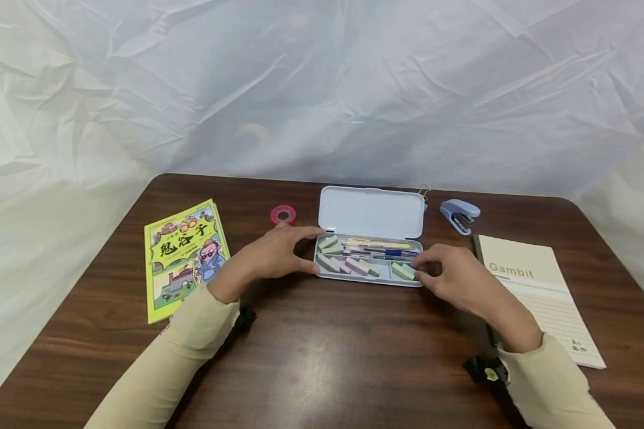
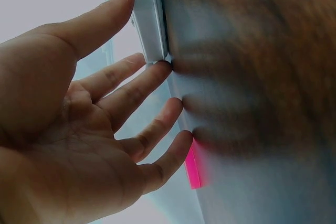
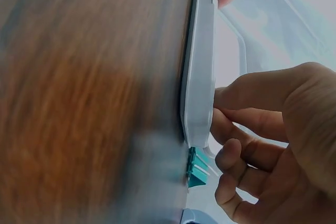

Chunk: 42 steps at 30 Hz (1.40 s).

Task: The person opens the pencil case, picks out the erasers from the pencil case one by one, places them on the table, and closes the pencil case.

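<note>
Brown table (image 1: 322, 357), two hands (image 1: 273, 253) (image 1: 453, 277) flanking one open pencil case (image 1: 371, 217)

The person wore long sleeves of a pale cream cloth. The left sleeve (image 1: 155, 372) was smooth along the forearm and ended in a loose, wrinkled cuff (image 1: 206, 322), with a small reddish marking on its outer edge. The right sleeve (image 1: 560, 393) matched it in colour and had a similarly creased end. A small black fitting (image 1: 245, 320) showed beneath the left cuff. Under the right one sat a larger black fitting (image 1: 477, 368) bearing a yellow-green disc (image 1: 491, 374) with a pale centre.
</note>
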Tool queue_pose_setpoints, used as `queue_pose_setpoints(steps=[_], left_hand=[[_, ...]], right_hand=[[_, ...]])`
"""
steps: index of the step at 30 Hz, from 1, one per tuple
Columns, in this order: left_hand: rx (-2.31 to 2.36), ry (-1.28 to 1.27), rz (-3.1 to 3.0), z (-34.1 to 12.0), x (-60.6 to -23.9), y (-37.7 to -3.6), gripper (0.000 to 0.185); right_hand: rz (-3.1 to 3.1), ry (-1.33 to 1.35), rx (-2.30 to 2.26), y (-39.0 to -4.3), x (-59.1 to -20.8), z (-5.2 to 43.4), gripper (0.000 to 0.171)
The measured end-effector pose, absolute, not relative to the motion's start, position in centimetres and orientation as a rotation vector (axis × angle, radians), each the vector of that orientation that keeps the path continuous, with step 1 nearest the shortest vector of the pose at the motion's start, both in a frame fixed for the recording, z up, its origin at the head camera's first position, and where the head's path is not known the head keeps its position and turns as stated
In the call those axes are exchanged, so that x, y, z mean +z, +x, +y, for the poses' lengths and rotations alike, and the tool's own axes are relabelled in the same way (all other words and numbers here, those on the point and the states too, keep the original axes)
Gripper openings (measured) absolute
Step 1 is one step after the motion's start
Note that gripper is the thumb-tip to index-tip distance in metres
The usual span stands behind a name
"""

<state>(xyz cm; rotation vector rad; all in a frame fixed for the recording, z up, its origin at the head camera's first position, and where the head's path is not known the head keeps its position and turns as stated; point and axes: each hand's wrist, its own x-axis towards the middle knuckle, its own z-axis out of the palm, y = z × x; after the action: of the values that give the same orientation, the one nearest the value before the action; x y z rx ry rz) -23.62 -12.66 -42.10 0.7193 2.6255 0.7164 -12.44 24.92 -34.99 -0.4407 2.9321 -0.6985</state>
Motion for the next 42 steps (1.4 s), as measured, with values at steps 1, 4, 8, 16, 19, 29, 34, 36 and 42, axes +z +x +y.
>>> queue_pose_setpoints(steps=[1,4,8,16,19,29,34,36,42], left_hand=[[0.718,0.717,2.624,-12.7,-42.0,-23.6,0.088],[0.717,0.703,2.62,-12.4,-41.1,-22.9,0.087],[0.725,0.7,2.615,-12.2,-40.2,-22.3,0.086],[0.724,0.692,2.617,-12.3,-40.7,-22.7,0.087],[0.707,0.697,2.624,-12.4,-41.2,-23.1,0.088],[0.679,0.694,2.637,-12.5,-41.8,-23.5,0.089],[0.676,0.695,2.641,-12.4,-41.8,-23.4,0.09],[0.672,0.693,2.64,-12.4,-41.8,-23.5,0.09],[0.68,0.699,2.634,-12.5,-41.6,-23.4,0.09]], right_hand=[[2.931,-0.44,-0.683,-12.4,-35.0,24.8,0.021],[2.929,-0.435,-0.651,-12.5,-35.0,24.6,0.022],[2.935,-0.429,-0.629,-12.4,-34.9,24.4,0.023],[2.976,-0.471,-0.636,-12.4,-35.1,24.3,0.021],[2.979,-0.476,-0.661,-12.4,-35.3,24.3,0.021],[2.958,-0.463,-0.794,-12.5,-35.3,25.2,0.021],[2.904,-0.428,-0.9,-12.7,-35.3,26.0,0.02],[2.897,-0.418,-0.919,-12.7,-35.2,26.3,0.021],[2.922,-0.385,-0.938,-13.0,-35.0,27.2,0.022]])
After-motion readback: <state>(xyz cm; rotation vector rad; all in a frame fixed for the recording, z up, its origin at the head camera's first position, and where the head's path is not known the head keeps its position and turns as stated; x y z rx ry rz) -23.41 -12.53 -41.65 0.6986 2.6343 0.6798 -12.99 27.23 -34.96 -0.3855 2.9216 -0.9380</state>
